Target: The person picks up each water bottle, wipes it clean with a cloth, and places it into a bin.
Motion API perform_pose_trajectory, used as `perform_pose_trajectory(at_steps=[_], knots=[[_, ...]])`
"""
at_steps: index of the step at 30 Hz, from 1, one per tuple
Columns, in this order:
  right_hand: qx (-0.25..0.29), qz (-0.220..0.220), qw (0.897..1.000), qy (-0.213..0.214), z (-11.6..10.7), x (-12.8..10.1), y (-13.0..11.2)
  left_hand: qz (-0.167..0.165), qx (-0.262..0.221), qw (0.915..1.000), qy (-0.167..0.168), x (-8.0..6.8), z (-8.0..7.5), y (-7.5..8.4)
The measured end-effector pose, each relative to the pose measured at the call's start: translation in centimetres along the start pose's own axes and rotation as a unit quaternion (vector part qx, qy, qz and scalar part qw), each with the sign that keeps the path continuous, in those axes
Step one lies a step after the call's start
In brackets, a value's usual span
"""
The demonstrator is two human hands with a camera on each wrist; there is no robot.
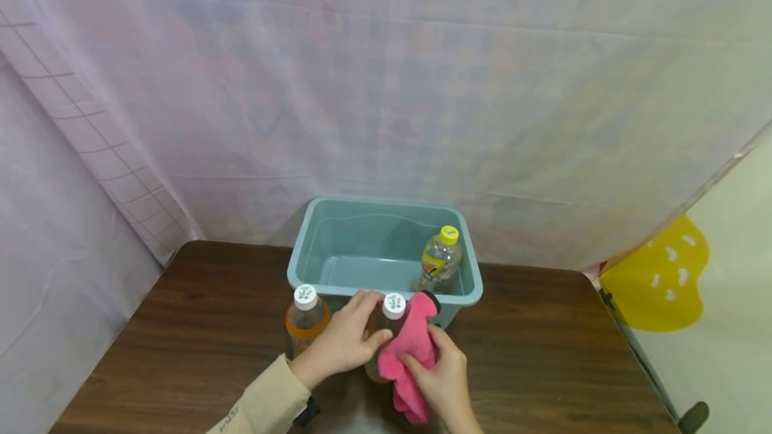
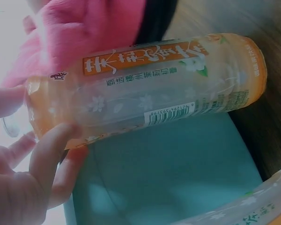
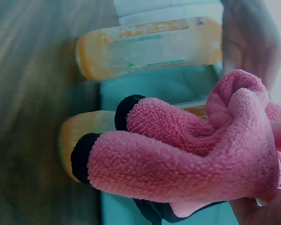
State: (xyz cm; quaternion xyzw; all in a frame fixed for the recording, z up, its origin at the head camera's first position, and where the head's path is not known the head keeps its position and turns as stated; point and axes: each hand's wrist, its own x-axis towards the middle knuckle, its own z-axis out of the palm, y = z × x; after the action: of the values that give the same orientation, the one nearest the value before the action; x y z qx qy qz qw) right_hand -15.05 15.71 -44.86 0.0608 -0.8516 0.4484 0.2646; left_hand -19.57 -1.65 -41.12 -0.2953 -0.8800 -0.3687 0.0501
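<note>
My left hand (image 1: 346, 337) grips a clear plastic drink bottle (image 1: 375, 368) around its shoulder, just under the white cap. This bottle (image 2: 145, 89) stands upright and has an orange-and-white label with a barcode. A fluffy pink cloth (image 1: 416, 340) with black edging is pinched between the thumb and fingers of my right hand (image 1: 445, 374). Bunched up, the cloth (image 3: 178, 164) lies against the right side of the held bottle and covers part of it. To the left of my left hand, a similar white-capped bottle (image 1: 306, 325) stands on the table.
A blue-green plastic basin (image 1: 386, 201) sits behind the bottles on the brown wooden table (image 1: 543, 353). Inside it, a yellow-capped bottle (image 1: 440, 263) leans at the right end. Pale curtains (image 1: 386, 86) hang behind the table, and a yellow shape (image 1: 660, 280) is at the right.
</note>
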Motion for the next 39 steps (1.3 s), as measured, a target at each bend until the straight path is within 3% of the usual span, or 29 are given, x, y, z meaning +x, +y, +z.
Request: perform_pose_trajectory(at_steps=[6,17,20,24,31,34,39], knots=[[0.01,0.049,0.998,-0.032,1.5,-1.5,2.5,-0.006,-0.004,1.0,-0.006,0.0,-0.1,0.0],[-0.055,0.063,0.993,-0.079,3.1,-3.3,5.8,-0.011,-0.012,0.9998,-0.011,-0.1,-0.1,0.3],[-0.054,0.061,0.993,-0.083,3.0,-3.4,5.8,-0.012,-0.013,0.9998,0.007,-0.2,0.1,0.4],[-0.042,0.062,0.993,-0.087,2.8,-3.4,5.7,-0.014,-0.003,0.9983,0.056,-0.4,0.7,0.7],[-0.045,0.076,0.991,-0.101,2.3,-3.4,5.6,-0.051,0.048,0.9905,0.119,-0.2,1.9,1.2],[-0.051,0.089,0.989,-0.107,1.8,-3.4,5.5,-0.047,0.037,0.992,0.111,-0.1,1.9,1.1],[-0.044,0.085,0.99,-0.104,0.4,-3.1,4.8,-0.03,-0.033,0.9978,0.049,0.1,1.0,0.7]])
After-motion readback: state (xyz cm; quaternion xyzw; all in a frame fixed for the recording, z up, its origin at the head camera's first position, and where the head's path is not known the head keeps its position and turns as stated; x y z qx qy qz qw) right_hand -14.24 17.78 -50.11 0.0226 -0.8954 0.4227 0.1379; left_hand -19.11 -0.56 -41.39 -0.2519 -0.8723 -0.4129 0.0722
